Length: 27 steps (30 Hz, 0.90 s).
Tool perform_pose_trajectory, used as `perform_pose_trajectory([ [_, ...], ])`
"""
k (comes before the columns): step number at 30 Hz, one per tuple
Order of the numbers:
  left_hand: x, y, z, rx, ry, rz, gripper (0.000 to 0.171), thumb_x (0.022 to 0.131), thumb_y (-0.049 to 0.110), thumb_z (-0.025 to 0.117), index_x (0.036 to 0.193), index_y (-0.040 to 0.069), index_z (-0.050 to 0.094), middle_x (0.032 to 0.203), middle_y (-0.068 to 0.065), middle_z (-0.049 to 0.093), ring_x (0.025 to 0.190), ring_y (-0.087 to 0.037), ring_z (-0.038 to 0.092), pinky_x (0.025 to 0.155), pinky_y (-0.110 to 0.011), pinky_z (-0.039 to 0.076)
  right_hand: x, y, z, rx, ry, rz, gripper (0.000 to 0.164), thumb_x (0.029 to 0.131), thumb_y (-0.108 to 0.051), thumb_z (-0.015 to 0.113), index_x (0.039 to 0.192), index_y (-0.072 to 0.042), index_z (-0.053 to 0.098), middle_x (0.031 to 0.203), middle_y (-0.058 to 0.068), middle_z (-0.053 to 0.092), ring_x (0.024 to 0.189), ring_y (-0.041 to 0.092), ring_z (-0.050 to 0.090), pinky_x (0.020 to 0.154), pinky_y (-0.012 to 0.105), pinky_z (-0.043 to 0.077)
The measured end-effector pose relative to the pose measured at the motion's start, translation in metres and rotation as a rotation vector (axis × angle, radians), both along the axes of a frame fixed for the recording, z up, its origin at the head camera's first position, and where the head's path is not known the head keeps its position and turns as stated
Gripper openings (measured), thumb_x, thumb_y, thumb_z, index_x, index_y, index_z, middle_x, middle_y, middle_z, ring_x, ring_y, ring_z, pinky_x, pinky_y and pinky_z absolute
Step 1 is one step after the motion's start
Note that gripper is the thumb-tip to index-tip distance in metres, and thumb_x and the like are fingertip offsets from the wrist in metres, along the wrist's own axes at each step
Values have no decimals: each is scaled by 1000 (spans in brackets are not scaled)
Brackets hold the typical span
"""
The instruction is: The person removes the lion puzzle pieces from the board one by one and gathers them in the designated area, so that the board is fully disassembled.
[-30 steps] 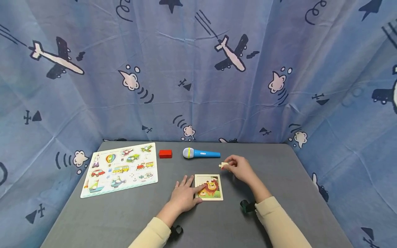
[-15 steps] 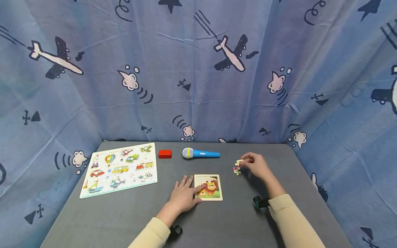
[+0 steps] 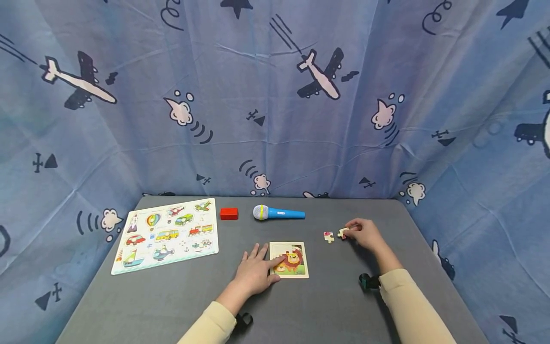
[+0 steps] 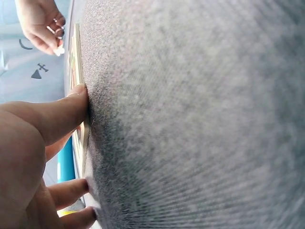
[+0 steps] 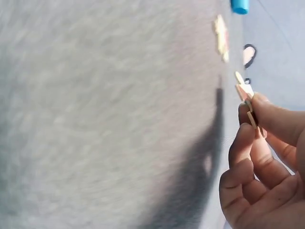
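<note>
My left hand [image 3: 254, 273] rests with spread, straight fingers on the left part of a small framed lion jigsaw puzzle [image 3: 295, 260]; in the left wrist view its thumb touches the puzzle's edge. To the right, my right hand [image 3: 365, 233] pinches a small jigsaw piece [image 3: 342, 233] between thumb and fingertips. In the right wrist view that pinched piece [image 5: 245, 89] is held just off the grey table, seen edge-on. A second jigsaw piece [image 3: 328, 237] lies on the table just left of the right hand's fingertips.
Behind the puzzle lies a blue toy microphone [image 3: 283, 214], with a red block [image 3: 229, 213] to its left. A large vehicle picture board [image 3: 167, 234] covers the left of the grey table [image 3: 326, 310]. A patterned blue curtain [image 3: 275, 119] hangs behind.
My right hand has moved rightward with its jigsaw piece, away from the puzzle frame. A second piece came to lie on the table. The left hand has stayed put.
</note>
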State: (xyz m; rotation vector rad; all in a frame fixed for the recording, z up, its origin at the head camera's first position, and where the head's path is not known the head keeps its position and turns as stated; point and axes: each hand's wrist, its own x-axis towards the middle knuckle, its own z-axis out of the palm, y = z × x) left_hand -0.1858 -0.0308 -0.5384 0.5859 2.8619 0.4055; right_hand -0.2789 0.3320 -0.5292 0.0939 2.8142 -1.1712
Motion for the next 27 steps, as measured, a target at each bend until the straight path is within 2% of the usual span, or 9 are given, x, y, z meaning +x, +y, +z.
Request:
perform_pose_trajectory([
  [5, -1, 1, -1, -7, 0, -3, 57, 93, 49, 67, 148, 42, 50, 161, -15, 37, 151, -41, 28, 117, -64, 30, 1, 2, -7, 130, 7, -9, 23, 93, -18, 73, 105, 1, 71, 87, 10, 69, 75, 20, 60, 65, 31, 47],
  [8, -2, 2, -2, -11, 5, -5, 58, 92, 50, 67, 147, 43, 51, 161, -15, 38, 151, -41, 29, 116, -64, 31, 1, 2, -10, 189, 31, -16, 23, 93, -20, 73, 104, 0, 72, 89, 11, 69, 80, 24, 61, 70, 38, 49],
  [14, -3, 3, -5, -16, 3, 0, 58, 92, 51, 67, 147, 43, 51, 161, -14, 38, 151, -41, 29, 117, -64, 30, 2, 0, -11, 204, 72, -22, 25, 94, -19, 72, 109, 1, 71, 99, 18, 69, 93, 34, 63, 82, 50, 50],
  [22, -3, 1, -4, -10, 7, 5, 57, 92, 50, 67, 147, 43, 51, 161, -15, 38, 151, -41, 29, 116, -64, 31, 1, -14, 11, 162, 89, -2, 31, 97, -21, 68, 120, -1, 67, 114, 21, 69, 108, 39, 64, 86, 53, 53],
  [27, -3, 1, -4, -13, 9, 2, 57, 93, 50, 67, 147, 42, 51, 161, -15, 37, 151, -41, 29, 116, -64, 31, 6, -31, 27, 133, 110, 29, 32, 98, -23, 68, 123, -3, 67, 115, 17, 70, 103, 35, 67, 80, 47, 57],
])
